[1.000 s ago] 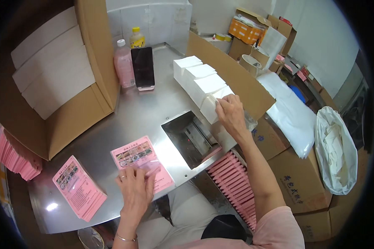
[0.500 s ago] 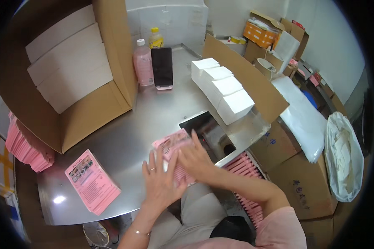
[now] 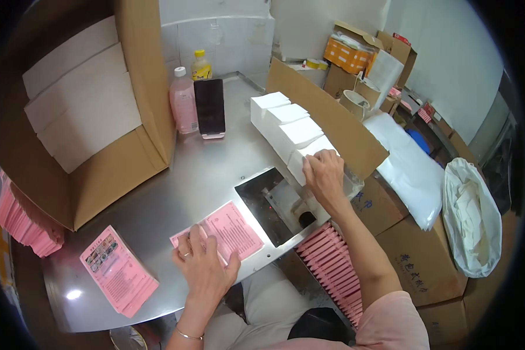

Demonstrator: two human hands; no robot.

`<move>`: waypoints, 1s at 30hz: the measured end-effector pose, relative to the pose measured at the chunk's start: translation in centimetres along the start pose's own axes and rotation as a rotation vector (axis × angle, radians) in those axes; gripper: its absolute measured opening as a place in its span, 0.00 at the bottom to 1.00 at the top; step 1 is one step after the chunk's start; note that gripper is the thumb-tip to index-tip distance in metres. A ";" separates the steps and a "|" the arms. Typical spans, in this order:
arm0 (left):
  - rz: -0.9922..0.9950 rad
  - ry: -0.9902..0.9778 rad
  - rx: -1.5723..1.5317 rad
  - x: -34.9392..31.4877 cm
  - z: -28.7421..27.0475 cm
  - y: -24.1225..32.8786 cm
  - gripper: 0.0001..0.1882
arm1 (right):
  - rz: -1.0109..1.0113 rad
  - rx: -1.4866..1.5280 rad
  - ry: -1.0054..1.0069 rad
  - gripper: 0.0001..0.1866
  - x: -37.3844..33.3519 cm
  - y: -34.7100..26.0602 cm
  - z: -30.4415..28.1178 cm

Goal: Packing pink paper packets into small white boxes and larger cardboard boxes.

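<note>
A pink printed paper wrapper (image 3: 236, 231) lies on the metal table in front of me, a fold or raised edge running across its middle. My left hand (image 3: 204, 265) holds the left part of it down with bent fingers, the thumb at its near edge. My right hand (image 3: 325, 173) reaches out to the right and closes around the nearest block of white folded paper tissues (image 3: 300, 158) in a row of several. Its fingertips are partly hidden behind the block. Left of my left hand sits a stack of pink printed wrappers (image 3: 118, 271).
A dark rectangular opening (image 3: 274, 207) lies in the table right of the wrapper. Below it, a box holds rows of pink packets (image 3: 332, 268). A large carton (image 3: 119, 181) with white blocks stands left. A phone (image 3: 210, 108) and bottles (image 3: 184, 102) stand at the back.
My right hand has left the pink wrapper and moved right and away to the white tissue blocks. The wrapper now lies flatter, under my left hand alone. The view has shifted slightly.
</note>
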State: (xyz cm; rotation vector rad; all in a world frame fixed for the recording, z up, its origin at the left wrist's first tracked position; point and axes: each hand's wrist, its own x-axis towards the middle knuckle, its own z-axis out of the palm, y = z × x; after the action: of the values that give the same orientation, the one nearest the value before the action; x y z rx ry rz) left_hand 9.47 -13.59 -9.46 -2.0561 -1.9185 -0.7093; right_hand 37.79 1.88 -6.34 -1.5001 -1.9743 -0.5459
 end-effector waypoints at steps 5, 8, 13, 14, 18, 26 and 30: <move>0.075 -0.138 -0.102 0.1 -1.3 0.1 0.30 | -0.030 0.059 0.079 0.07 -0.1 1.0 0.6; 0.092 -0.140 -0.078 -0.1 -0.2 0.3 0.29 | 0.004 0.179 0.099 0.08 -0.8 0.8 0.2; 0.166 -0.070 -0.181 0.3 0.1 0.6 0.25 | 0.028 0.140 0.084 0.08 -0.4 0.5 -0.2; 0.174 -0.067 -0.226 0.3 0.2 0.7 0.23 | 0.044 0.122 0.047 0.08 -0.4 0.8 -0.2; 0.174 0.017 -0.233 0.2 1.1 0.7 0.20 | 0.020 0.135 0.095 0.07 -0.7 1.1 0.2; 0.195 0.007 -0.246 0.3 1.1 0.6 0.17 | 0.008 0.146 0.064 0.14 -0.9 1.2 -0.1; 0.180 -0.107 -0.242 0.2 0.8 0.7 0.15 | -0.078 0.107 0.157 0.23 -1.0 0.5 -0.3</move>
State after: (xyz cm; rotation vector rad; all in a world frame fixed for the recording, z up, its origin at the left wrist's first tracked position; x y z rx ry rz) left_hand 10.28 -13.14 -9.93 -2.4220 -1.7440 -0.8380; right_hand 38.52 1.13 -6.84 -1.2802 -1.9144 -0.5636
